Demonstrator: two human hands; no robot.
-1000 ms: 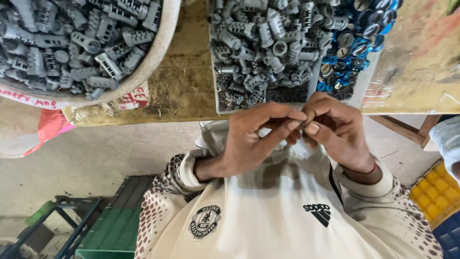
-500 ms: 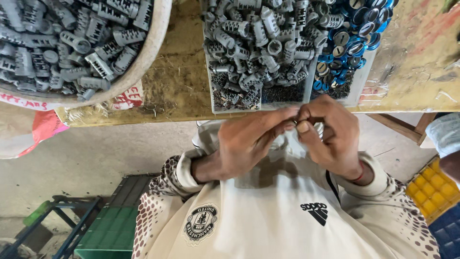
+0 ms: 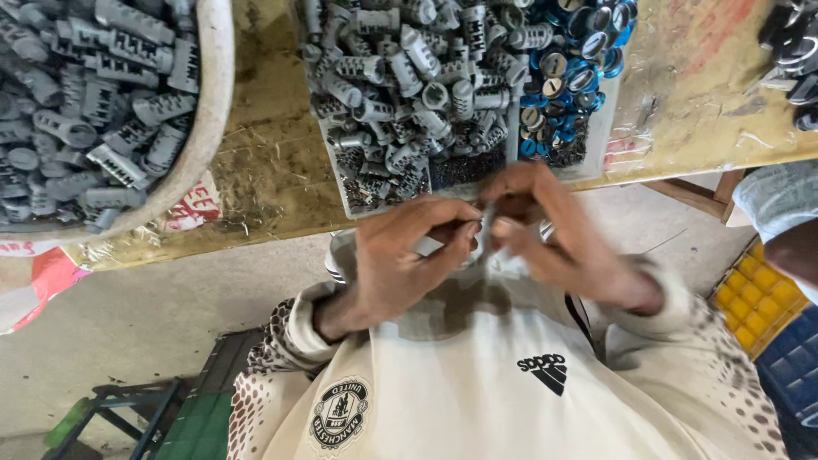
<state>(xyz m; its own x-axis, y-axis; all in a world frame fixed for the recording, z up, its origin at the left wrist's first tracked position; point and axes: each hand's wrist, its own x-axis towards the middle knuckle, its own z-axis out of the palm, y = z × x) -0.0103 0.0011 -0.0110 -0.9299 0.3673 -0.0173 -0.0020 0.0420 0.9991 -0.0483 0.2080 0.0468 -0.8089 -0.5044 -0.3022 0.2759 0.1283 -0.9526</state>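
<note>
Both hands, the left hand point(image 3: 400, 260) and the right hand point(image 3: 554, 230), meet just off the near edge of the table point(image 3: 273, 170), with open air below them down to the person's chest. Straight ahead a tray point(image 3: 596, 136) heaped with grey plastic pieces point(image 3: 409, 94) and blue caps point(image 3: 571, 68) blocks the way. To the left a big white bowl point(image 3: 213, 102) of grey parts fills the table, leaving a bare strip between bowl and tray.
</note>
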